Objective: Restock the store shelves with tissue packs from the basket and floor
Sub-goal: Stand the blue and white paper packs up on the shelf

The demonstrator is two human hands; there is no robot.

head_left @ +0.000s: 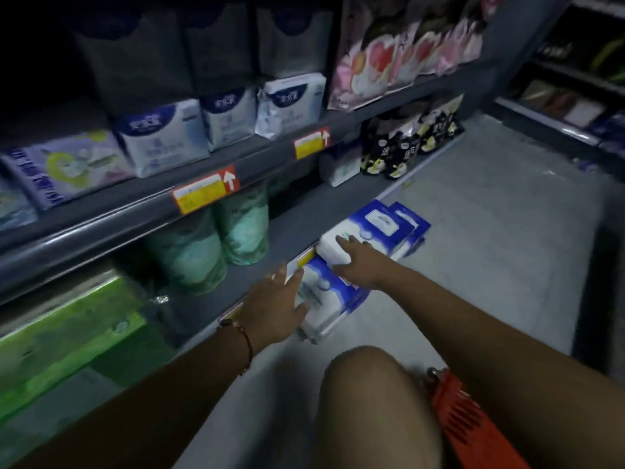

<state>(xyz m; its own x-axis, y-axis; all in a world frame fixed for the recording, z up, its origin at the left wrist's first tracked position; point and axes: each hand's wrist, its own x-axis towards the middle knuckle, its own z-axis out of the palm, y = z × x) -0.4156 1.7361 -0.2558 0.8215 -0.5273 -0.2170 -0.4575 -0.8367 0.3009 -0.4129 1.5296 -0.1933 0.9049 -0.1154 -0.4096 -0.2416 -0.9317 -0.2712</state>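
Observation:
Blue-and-white tissue packs lie in a stack on the floor against the bottom shelf's front edge. My right hand (358, 264) grips the near end of the upper tissue pack (378, 231), which is raised and tilted across the others. My left hand (275, 308) rests flat with spread fingers on the near lower tissue pack (333, 299). More packs (417, 228) peek out behind the upper one. The bottom shelf (297, 218) has a bare grey stretch beside green tissue rolls (216, 242). A red basket (470, 421) sits by my knee at the lower right; its contents are hidden.
Green boxed packs (67, 336) fill the bottom shelf's left end. Black-and-white packs (406, 143) stand at its far end. The shelf above holds white-and-blue packs (162, 137), with yellow price tags (203, 194) on its rail. Another shelf unit (575, 106) stands across the grey floor aisle.

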